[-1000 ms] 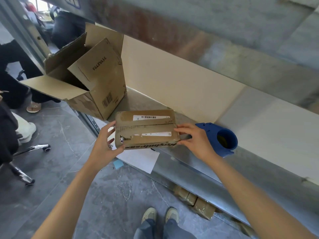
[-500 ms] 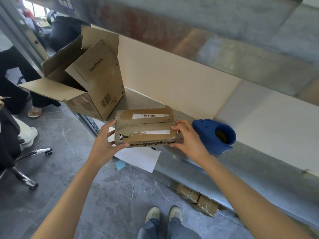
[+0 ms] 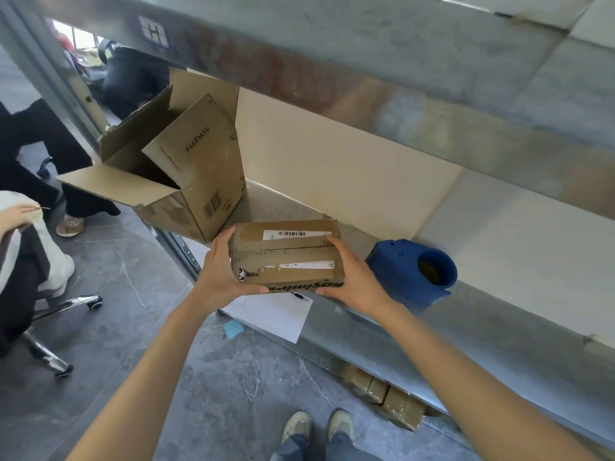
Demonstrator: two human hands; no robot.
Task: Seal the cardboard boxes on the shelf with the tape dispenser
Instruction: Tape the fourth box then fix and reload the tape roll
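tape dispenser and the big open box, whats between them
In the head view, the small cardboard box, gripped by the left hand and the right hand.

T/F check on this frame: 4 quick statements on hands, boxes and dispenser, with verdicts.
1. The left hand and the right hand both hold the small box. True.
2. The large box on the shelf has its flaps open. True.
3. The tape dispenser is in the right hand's grip. False: it sits on the shelf, untouched, to the right of that hand.
4. The small box's top flaps stand open. False: they are folded down flat and meet at a seam.
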